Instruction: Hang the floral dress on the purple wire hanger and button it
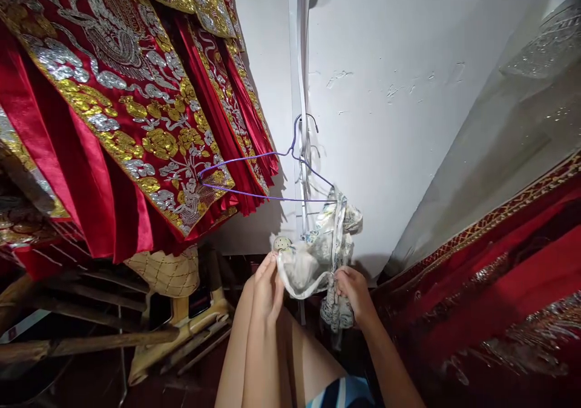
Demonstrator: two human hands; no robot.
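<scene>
Left hand and right hand pinching a pale printed cloth, draped from a purple wire hanger above the grip; risk of a tug unhooking the hanger from the white wall strip beside red embroidered robes

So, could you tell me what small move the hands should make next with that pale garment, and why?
Probably lift the pale garment clear of the purple hanger: both the left hand and right hand already grip its lower edge, while its top still drapes over the hanger's right end.
</scene>
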